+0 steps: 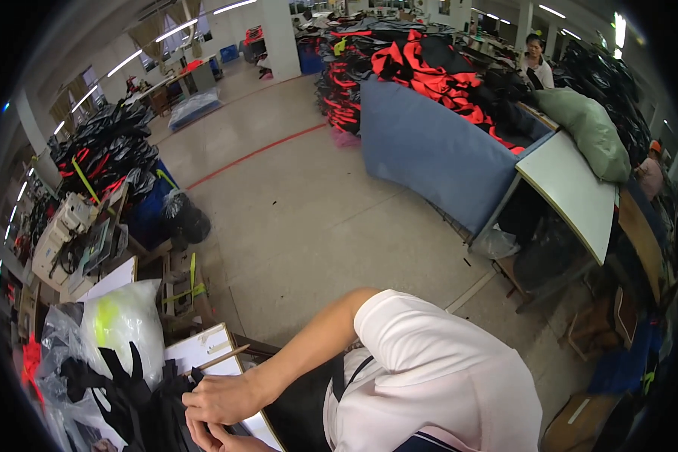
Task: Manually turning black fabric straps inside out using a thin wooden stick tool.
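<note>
OK, right hand (226,399) is curling narrow at the lower left of the frame, looking to be pinching the near edge of the black fabric strips (132,369); the exact grip point is hiding under the fingers. Left hand (237,444) is only just showing at the bottom edge, just below the right one; can't tell whether it's holding anything.

Strips are bunching at lower left, loose ends sticking up. Handling call: I'm expecting light, soft, limp, not fragile, likely tangling before tearing. I'd be taking hold at a free end or flat edge, two fingers, keeping it taut between both hands; grabbing mid-bundle is risking dragging neighbours along.

Next out: thin wooden rod (230,355) is lying across the white board (207,346), just beside the right hand; can't tell if it's being held. Clear plastic bag (124,324) with pale contents and a yellow-green patch is sitting above the strips.

Farther: sewing machine (64,233) is standing at mid left; blue-grey fabric-sided bin (429,143) is heaping with red and black cut pieces (422,71) at upper centre-right.

Labels: I'm reading no brand or writing on the strips, bag or rod.
</note>
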Action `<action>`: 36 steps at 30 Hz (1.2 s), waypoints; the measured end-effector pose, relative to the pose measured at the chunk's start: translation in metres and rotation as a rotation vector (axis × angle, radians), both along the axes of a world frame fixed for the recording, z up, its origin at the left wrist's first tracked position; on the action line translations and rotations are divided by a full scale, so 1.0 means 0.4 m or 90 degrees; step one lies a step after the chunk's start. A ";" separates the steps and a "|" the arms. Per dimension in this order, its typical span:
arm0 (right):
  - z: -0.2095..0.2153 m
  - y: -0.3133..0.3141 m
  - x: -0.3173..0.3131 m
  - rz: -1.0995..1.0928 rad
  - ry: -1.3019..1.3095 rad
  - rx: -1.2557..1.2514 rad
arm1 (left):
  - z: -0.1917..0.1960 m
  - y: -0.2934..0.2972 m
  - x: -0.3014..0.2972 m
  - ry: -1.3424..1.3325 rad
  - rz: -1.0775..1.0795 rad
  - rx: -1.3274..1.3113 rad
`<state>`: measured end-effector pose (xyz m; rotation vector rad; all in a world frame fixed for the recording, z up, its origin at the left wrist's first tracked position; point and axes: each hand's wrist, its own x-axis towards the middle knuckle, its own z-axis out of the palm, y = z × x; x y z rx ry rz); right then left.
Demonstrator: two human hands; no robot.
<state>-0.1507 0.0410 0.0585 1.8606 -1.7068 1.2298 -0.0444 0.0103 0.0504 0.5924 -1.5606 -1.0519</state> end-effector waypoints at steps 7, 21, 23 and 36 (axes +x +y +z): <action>-0.057 0.008 -0.059 0.002 -0.118 0.054 | -0.049 -0.020 -0.024 -0.224 0.073 -0.140; -0.137 -0.130 0.018 0.298 -1.076 0.410 | -0.079 -0.084 0.068 -0.115 0.048 0.184; -0.144 -0.167 0.025 0.293 -0.835 0.280 | -0.126 -0.094 0.050 -0.020 0.116 0.226; -0.143 -0.194 0.078 0.220 -0.309 0.063 | -0.132 -0.141 0.032 0.232 0.114 0.288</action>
